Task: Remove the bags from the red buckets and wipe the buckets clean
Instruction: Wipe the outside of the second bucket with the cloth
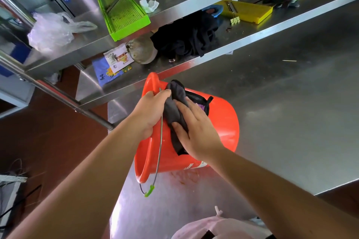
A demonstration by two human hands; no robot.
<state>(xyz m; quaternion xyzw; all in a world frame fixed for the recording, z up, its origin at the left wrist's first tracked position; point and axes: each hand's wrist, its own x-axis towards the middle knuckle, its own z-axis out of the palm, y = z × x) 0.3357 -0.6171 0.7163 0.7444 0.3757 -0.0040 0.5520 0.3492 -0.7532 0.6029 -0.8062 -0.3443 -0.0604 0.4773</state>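
Observation:
A red bucket (pixel 221 128) lies on its side on the steel table (pixel 291 112), its mouth facing left. My left hand (pixel 151 114) grips the bucket's rim together with the thin wire handle (pixel 160 149), which ends in a green grip. My right hand (pixel 196 132) presses a dark grey cloth (pixel 175 102) flat against the bucket's outer wall, fingers spread and straight. A black strap shows by the bucket's far side. A pale pink plastic bag (pixel 217 227) lies at the bottom edge of the view.
A steel shelf (pixel 252 31) above the table carries a black garment (pixel 186 36), a yellow slicer (pixel 246 10), a metal lid and printed packets. The higher shelf holds a green slicer tray (pixel 122 13), a clear plastic bag (pixel 50 31) and crumpled tissue. Red-brown floor lies left.

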